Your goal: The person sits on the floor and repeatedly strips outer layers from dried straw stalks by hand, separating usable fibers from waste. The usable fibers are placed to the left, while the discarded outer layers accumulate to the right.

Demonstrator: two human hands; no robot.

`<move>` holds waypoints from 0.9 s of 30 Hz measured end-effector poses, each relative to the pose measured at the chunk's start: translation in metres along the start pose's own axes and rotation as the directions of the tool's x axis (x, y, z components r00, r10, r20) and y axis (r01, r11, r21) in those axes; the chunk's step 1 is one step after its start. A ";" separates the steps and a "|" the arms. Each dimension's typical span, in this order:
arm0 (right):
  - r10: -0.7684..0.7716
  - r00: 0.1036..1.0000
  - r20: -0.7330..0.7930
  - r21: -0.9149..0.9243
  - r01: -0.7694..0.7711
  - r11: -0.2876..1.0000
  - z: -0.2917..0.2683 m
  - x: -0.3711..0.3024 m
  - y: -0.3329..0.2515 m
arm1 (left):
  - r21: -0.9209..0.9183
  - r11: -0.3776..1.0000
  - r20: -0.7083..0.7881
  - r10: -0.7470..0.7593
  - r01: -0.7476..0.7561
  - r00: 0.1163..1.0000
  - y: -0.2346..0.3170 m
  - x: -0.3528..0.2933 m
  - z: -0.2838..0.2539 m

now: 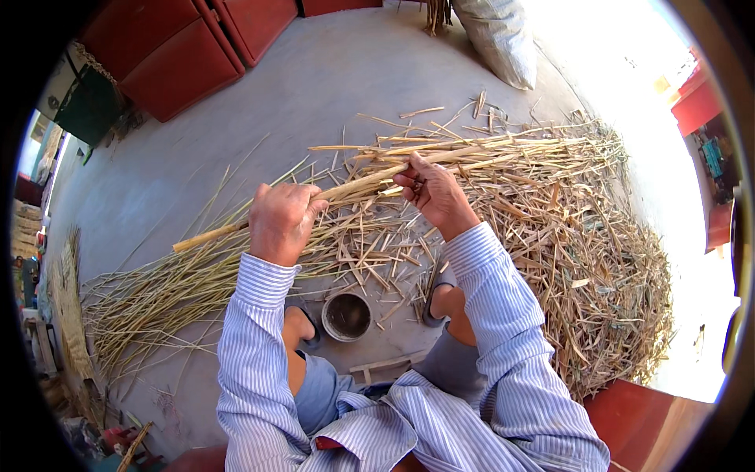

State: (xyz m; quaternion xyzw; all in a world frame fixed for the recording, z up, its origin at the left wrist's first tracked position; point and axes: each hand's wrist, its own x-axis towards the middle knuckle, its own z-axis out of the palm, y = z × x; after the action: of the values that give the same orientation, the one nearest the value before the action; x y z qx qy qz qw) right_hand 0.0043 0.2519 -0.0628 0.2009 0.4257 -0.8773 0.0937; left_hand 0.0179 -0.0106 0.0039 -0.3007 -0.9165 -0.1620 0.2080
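Note:
A long, dry tan plant stalk (354, 186) runs slantwise in front of me, its lower end pointing left. Wrapped around it near that end is my left hand (283, 222), fingers closed. Farther up the stalk, my right hand (432, 193) pinches it between thumb and fingers; the other fingers curl in. Beyond my right hand lies a heap of dry stalks (519, 151), close to the held one. Thin, greenish-yellow stalks (165, 307) are spread on the floor to the left, below my left hand.
Dry leaf husks (582, 275) form a big heap on the right. A small round bowl (346, 317) stands between my feet. Broken bits litter the grey floor (275, 94). Red cabinets (185, 69) stand at the far left, a white sack (499, 39) at the back.

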 end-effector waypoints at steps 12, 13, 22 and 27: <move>-0.026 0.999 0.020 -0.010 0.026 1.000 -0.002 0.004 0.002 | 0.166 0.978 -0.133 0.147 -0.124 0.980 0.006 0.031 0.019; -0.013 1.000 0.028 -0.008 0.013 1.000 0.001 0.001 0.003 | 0.121 0.980 -0.074 0.167 -0.158 0.983 0.010 0.027 0.031; -0.181 0.983 -0.033 0.068 0.183 0.981 -0.025 -0.001 -0.020 | -0.308 0.926 0.137 -0.186 0.220 0.973 0.020 0.028 0.041; -0.322 0.935 -0.149 -0.065 0.316 0.947 -0.030 -0.006 -0.024 | -0.234 0.968 -0.012 -0.100 0.094 0.995 0.030 0.027 0.056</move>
State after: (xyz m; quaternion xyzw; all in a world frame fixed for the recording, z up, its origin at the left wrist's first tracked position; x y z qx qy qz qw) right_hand 0.0099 0.2904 -0.0605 0.1962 0.4760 -0.8535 -0.0799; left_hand 0.0009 0.0496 -0.0263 -0.2759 -0.9023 -0.2818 0.1740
